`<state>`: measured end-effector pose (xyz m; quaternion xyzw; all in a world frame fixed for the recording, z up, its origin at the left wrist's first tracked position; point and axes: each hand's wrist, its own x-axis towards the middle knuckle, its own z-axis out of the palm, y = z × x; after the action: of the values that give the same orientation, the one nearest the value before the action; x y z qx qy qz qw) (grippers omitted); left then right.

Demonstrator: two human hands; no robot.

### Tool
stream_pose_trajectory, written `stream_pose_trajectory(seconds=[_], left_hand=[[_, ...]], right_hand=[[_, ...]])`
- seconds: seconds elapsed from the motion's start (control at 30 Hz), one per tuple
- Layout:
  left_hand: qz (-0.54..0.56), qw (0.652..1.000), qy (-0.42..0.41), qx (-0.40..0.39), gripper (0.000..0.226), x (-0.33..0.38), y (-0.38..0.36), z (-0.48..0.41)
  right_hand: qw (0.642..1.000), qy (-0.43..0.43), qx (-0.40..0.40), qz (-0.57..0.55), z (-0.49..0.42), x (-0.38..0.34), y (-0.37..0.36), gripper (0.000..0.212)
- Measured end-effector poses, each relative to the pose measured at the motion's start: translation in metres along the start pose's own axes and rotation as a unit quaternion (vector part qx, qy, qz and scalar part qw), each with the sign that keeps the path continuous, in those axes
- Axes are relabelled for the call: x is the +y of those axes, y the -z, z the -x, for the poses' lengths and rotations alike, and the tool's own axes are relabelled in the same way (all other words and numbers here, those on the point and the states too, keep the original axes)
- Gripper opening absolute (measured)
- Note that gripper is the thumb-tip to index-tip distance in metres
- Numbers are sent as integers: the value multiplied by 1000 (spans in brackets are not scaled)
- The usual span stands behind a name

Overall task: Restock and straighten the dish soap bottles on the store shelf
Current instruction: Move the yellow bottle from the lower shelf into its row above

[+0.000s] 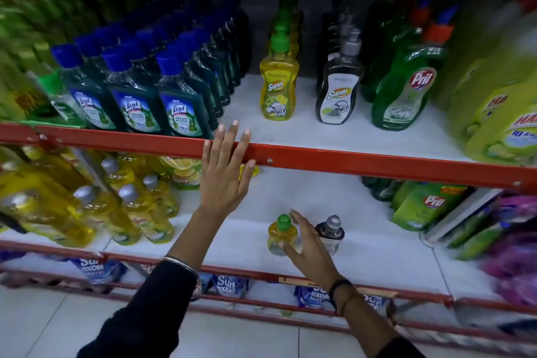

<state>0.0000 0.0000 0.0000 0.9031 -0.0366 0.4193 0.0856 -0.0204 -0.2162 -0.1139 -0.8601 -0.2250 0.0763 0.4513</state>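
Note:
A yellow Super soap bottle (279,87) with a green pump heads a row on the upper shelf, and a dark grey Super bottle (338,93) heads the row to its right. On the lower shelf stand a small yellow bottle (281,234) with a green cap and a small dark bottle (329,231) with a grey cap. My left hand (225,174) is open, fingers spread over the red shelf rail (348,161). My right hand (308,240) is open between the two small bottles, fingers beside the yellow one; contact is unclear.
Blue-capped Lizol bottles (180,104) fill the upper shelf's left, green Pril bottles (402,87) and yellow-green refill packs (499,113) its right. Yellow bottles (130,206) crowd the lower left, Pril pouches (427,206) the lower right. Surf Excel packs (229,285) lie below.

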Motion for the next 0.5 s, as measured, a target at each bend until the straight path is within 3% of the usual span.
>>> stream_pose_trajectory(seconds=[0.2,0.5], left_hand=[[-74,996,-14,43,50,-7,-18,0],[-106,990,-40,79,53,-16,-27,-1]], right_hand=[[994,-101,6,-29,-20,2,-17,46],[990,-89,29,-107,-17,-17,13,41]])
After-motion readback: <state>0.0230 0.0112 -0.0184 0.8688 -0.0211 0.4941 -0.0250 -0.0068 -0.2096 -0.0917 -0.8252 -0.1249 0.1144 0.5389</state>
